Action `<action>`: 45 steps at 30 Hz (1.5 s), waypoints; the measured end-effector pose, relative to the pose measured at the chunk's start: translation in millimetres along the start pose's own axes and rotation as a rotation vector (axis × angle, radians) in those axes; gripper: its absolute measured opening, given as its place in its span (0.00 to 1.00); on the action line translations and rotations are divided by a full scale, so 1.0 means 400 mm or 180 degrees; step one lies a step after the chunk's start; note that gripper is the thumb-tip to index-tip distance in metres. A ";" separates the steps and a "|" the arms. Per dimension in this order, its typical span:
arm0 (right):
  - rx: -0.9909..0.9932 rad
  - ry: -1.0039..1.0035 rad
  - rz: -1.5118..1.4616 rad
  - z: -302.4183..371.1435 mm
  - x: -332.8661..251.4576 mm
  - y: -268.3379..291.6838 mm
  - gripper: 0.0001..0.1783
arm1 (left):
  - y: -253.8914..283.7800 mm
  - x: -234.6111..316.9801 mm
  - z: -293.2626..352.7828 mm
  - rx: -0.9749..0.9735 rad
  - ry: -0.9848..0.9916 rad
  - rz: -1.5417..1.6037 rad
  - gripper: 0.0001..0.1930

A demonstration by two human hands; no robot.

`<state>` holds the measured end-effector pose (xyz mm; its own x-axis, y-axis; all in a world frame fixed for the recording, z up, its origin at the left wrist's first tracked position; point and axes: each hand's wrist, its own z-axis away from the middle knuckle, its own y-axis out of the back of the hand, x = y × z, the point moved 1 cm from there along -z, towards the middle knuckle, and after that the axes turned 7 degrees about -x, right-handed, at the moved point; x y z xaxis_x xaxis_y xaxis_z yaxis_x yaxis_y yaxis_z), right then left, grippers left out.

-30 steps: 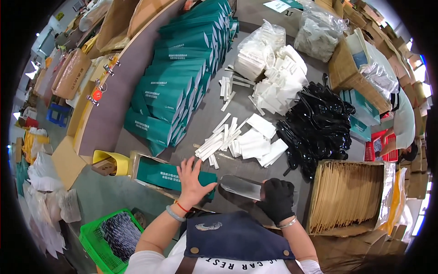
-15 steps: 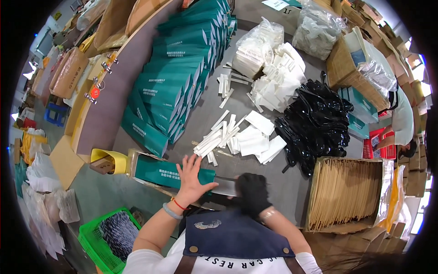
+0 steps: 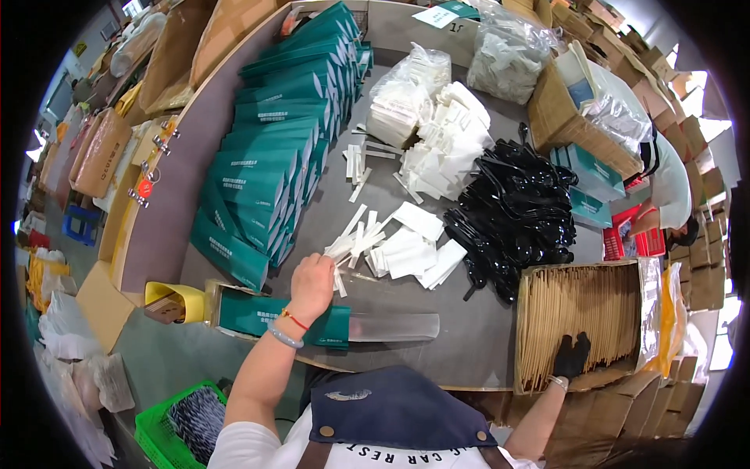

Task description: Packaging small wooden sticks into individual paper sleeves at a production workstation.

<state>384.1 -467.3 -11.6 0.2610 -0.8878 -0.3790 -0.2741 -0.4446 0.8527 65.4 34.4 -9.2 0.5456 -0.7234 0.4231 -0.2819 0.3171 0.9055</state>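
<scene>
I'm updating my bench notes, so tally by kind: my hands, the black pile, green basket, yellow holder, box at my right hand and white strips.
Bare left hand: 1
Gloved right hand: 1
Black pile: 1
Green basket: 1
Yellow holder: 1
Box: 1
White strips: overlapping, can't count
Total without strips: 6

Green packets [image 3: 262,160], stack left of upper centre: white print on the faces, mostly two short lines; small white mark with lettering near a corner on some.
Flat green packet [image 3: 242,311], lower left of centre: same two-line white print, partly behind the wrist; small white mark at its right end.
White shirt [image 3: 391,460], bottom edge: arc of bold black capitals.
Brown parcel [image 3: 101,152], far left: dark characters along its length.
Grey panel [image 3: 414,39], top: dark figures.
White sheet [image 3: 435,16], just left of the figures: pale print, too small to read.
Red tag [image 3: 145,189], left: light marks, illegible.
Green boxes [image 3: 587,170], right: fine white print, unreadable.
</scene>
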 end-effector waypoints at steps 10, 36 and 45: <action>-0.1195 -0.0775 0.0522 -0.015 -0.006 0.018 0.13 | -0.119 0.211 -0.111 0.0126 -0.0700 0.0228 0.09; -0.1188 0.1322 -0.0938 -0.008 -0.625 -0.178 0.12 | -0.054 0.177 0.122 -0.0731 -0.1633 -0.0057 0.10; -0.2338 0.0582 -0.0008 -0.040 -0.655 -0.209 0.24 | -0.008 0.141 0.158 -0.0754 -0.1394 -0.0054 0.08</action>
<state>353.6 -195.6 22.0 0.4277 -0.8247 -0.3701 0.3972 -0.1964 0.8965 47.4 -46.2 9.8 0.1516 -0.9032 0.4014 -0.0610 0.3968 0.9159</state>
